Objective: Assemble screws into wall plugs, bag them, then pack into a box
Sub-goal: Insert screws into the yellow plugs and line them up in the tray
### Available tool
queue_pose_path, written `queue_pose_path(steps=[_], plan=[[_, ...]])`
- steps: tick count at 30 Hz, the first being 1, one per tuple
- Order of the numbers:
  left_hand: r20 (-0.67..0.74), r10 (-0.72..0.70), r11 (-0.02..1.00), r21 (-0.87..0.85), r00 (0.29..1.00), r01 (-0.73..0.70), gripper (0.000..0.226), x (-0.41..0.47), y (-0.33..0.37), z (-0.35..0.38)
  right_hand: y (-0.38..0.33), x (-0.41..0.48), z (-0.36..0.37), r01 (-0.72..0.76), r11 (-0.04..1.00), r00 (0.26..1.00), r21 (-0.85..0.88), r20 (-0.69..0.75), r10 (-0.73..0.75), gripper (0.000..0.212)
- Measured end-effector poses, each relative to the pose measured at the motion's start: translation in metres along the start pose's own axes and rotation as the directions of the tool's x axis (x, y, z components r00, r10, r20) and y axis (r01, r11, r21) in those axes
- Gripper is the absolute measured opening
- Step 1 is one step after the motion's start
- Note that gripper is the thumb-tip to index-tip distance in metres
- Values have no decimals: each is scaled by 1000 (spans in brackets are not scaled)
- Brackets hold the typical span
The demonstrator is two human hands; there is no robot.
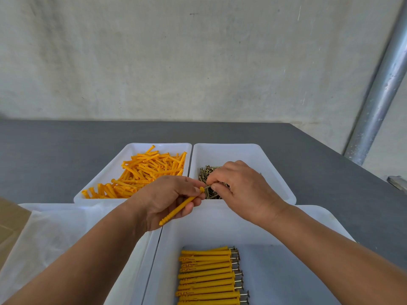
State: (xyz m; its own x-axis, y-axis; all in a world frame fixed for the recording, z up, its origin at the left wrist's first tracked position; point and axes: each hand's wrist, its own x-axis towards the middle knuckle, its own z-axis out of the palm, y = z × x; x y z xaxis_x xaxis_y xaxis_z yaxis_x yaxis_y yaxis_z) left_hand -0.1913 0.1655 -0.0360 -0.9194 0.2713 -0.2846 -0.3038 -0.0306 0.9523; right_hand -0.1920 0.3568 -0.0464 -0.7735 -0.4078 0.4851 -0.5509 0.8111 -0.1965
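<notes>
Both hands meet over the middle of the grey worktop. Left hand grips an orange wall plug, fingers curled round its shaft, open end pointing up and right. Right hand pinches a screw between thumb and fingertips, its tip right at the plug's mouth (how far in, I cannot tell). Behind, the far-left tray holds loose plugs; the far-right tray holds a heap of screws. Assembled plugs lie in a neat row in the near-right tray, screw heads to the right. At the left edge sits a cardboard box.
</notes>
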Motion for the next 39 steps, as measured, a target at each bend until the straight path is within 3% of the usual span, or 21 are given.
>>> queue_pose_path(steps=[20,39], plan=[[-6,59,958,283,998,-55,16,-4,0,0,0,-1,-1,72,994,996,-83,66,-67,24],[-46,76,961,268,996,-60,16,-1,-3,0,-2,-2,-5,56,996,996,-75,77,-51,24]])
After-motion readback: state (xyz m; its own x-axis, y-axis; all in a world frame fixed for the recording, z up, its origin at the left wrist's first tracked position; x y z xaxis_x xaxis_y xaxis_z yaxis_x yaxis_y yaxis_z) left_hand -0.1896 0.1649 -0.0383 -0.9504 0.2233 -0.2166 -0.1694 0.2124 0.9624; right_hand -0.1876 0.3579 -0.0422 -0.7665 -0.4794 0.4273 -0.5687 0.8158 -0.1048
